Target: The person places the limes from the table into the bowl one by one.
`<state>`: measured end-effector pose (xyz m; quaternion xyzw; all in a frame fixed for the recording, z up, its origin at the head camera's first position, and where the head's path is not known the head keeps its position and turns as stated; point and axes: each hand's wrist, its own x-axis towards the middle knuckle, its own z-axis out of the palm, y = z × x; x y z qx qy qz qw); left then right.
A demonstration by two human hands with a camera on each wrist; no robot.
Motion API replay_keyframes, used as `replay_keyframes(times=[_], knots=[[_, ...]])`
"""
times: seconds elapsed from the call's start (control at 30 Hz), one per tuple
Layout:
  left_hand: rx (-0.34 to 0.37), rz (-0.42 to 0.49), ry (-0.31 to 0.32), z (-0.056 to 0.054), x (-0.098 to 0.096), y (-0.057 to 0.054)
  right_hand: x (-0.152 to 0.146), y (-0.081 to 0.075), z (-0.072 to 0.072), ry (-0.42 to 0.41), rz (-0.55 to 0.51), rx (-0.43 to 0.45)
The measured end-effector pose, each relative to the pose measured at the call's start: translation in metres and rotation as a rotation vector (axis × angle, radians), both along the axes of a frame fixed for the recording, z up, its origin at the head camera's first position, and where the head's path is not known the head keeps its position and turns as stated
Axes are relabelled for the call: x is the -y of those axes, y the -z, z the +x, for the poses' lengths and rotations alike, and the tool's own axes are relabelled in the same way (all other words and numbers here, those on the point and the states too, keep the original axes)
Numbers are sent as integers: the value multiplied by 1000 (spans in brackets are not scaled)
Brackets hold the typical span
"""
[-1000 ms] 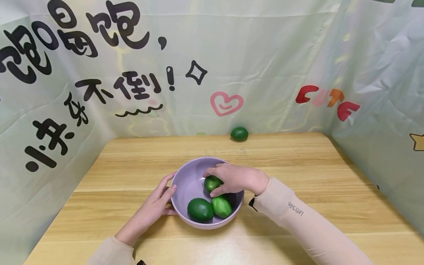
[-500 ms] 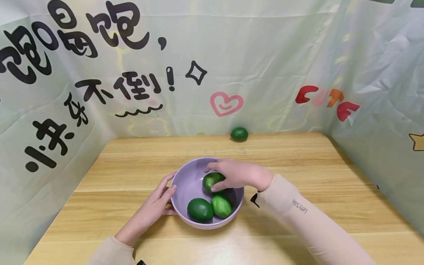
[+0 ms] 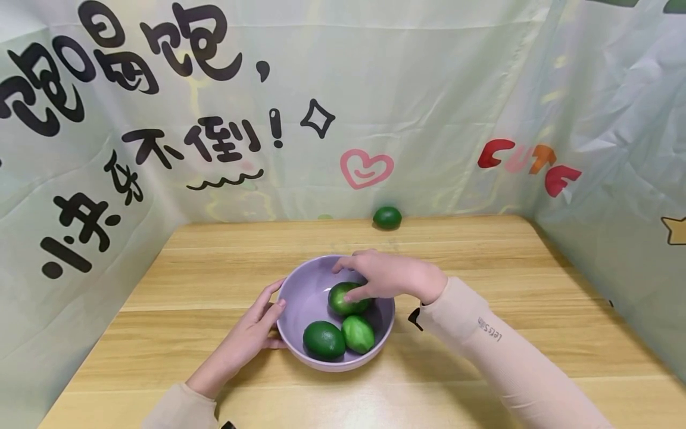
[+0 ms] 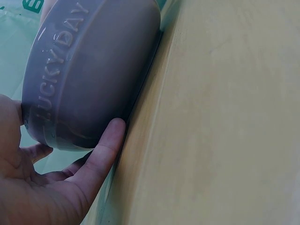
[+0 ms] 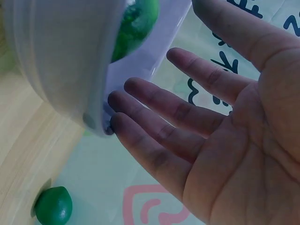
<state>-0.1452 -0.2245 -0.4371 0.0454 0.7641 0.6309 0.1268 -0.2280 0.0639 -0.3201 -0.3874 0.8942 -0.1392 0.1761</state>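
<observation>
A lilac bowl (image 3: 297, 298) stands on the table, "LUCKY DAY" raised on its outer wall in the left wrist view. My left hand (image 3: 243, 339) holds its left side, thumb at the rim and fingers around the outside. Inside lie a dark green oval fruit (image 3: 324, 339), a lighter green lumpy fruit (image 3: 358, 333) and a glossy dark green fruit (image 3: 339, 298). Over the right part of the bowl hovers my right hand (image 3: 393, 275), its fingers spread and holding nothing. From the head, the thumb overlaps the glossy fruit; the right wrist view shows the palm free of it.
Another dark green fruit (image 3: 387, 218) lies at the table's back edge, against the printed cloth (image 3: 429, 119). Cloth also borders the wooden table (image 3: 225, 262) at left and right.
My right hand has let go of the glossy green fruit, which now lies in the bowl. Its fingers have opened and the hand has risen slightly right. My left hand has stayed put.
</observation>
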Motion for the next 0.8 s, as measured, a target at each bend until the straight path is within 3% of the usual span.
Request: replay_keyframes(times=[0.3, 0.8], knots=[[-16, 6, 21, 1, 2, -2, -2, -5, -6, -11, -7, -27], [0, -6, 4, 0, 1, 0, -5, -10, -20, -17, -60, -40]])
